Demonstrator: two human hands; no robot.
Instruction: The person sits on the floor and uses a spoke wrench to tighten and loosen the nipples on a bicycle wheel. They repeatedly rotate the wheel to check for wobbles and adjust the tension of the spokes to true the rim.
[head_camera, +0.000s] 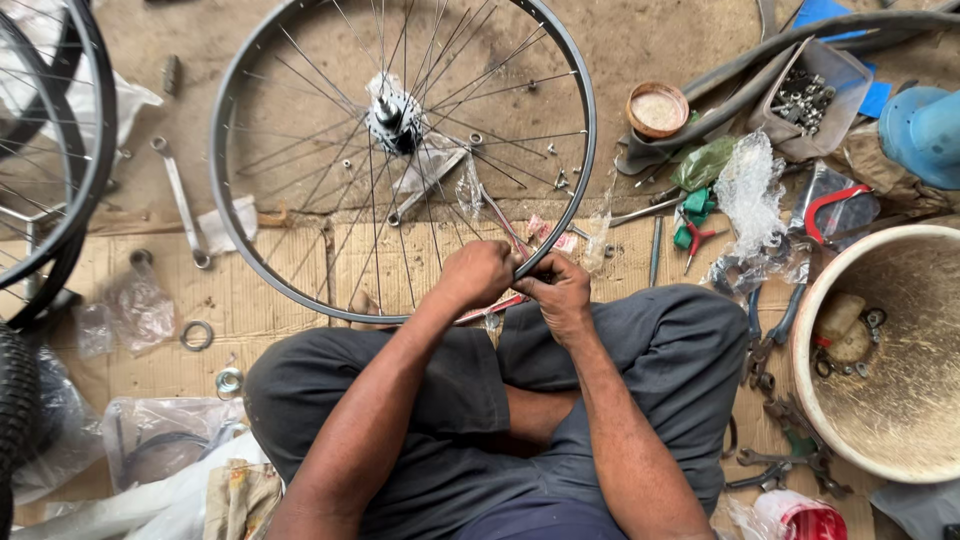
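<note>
Two hands, left hand (478, 273) and right hand (556, 292), fingers curled on wheel rim (585, 110)

Left hand (478, 272) and right hand (556, 292) meet, fingers curled closed.

Hidden behind the left hand (478, 272) and right hand (558, 290): the near stretch of the wheel rim (232, 100), plus whatever sits pinched between the fingers. Only a red sliver (490, 306) showing beneath the knuckles, too little to identify. Cut off at the top edge: the far arc of the rim. Cropped by the left edge: a second wheel (60, 150) and a black tyre (15, 400). Cropped at right: a blue object (925, 130) and the pale basin (800, 345). Too small to sort apart: the bits in the clear tray (845, 75). Blurred within crinkled plastic bags (750, 190): contents unreadable. Both arms cut off at the bottom edge.
</note>
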